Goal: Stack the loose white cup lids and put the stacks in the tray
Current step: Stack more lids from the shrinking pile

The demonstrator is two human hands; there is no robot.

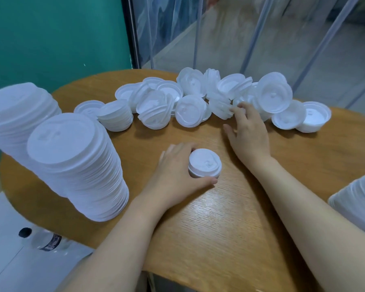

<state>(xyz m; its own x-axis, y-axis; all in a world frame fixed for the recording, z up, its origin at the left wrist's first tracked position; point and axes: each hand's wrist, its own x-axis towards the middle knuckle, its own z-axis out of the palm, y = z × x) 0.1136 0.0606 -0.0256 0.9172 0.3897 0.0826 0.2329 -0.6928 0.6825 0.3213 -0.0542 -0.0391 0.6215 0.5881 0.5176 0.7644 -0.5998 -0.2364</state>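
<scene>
Lids (198,95) lie heaped; my left hand (177,167) curls round a small stack (204,166), steadying it, while right hand (249,131), fingers spread, reaches for more.

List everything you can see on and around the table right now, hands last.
tall stacks: two, white, table's left side
small stack: one, white, centre of table, gripped by left hand
loose lids: many, too jumbled to count, white, heaped along far edge
table: one, light wood, rounded
bottle: one, clear with dark cap, below table's left edge
white object: one, right edge, cropped, cannot tell what
wall: teal, far left
left hand: curled round small stack
right hand: fingers at the loose lids; grip unclear
</scene>
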